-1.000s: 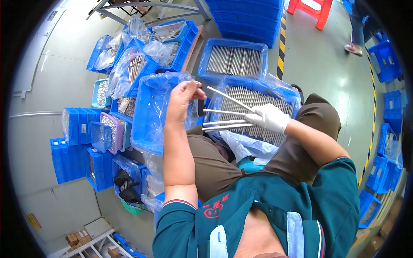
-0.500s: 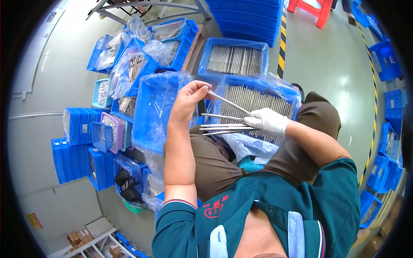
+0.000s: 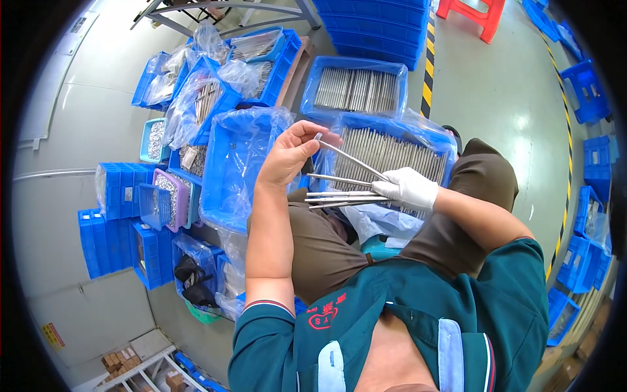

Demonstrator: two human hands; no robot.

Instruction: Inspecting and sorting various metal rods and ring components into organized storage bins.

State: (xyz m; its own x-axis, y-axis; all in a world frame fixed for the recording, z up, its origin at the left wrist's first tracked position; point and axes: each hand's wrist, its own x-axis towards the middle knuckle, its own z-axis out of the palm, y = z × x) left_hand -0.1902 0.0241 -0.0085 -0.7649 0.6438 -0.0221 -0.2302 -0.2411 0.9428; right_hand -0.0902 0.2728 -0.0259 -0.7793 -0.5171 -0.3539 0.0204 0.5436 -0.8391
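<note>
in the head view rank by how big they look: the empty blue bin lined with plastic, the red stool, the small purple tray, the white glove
1. Empty blue bin, clearly largest.
2. White glove on the right hand.
3. Red stool, cut off by the frame edge and far away, so unsure against the glove.
4. Purple tray, similar to the stool; too close to rank.

Materials and finishes at the sorting station

Rods [image 3: 343, 189]: bare metal, smooth, dull silver sheen. Right hand [image 3: 406, 188]: white cloth glove, matt. Left hand [image 3: 290, 153]: bare. Crates [image 3: 313, 85]: blue moulded plastic, semi-gloss, lined with clear glossy film bags [image 3: 238, 157] that crease and glare. Shirt [image 3: 457, 300]: green matt cloth. Floor [image 3: 503, 85]: smooth grey coating, slightly reflective.
</note>
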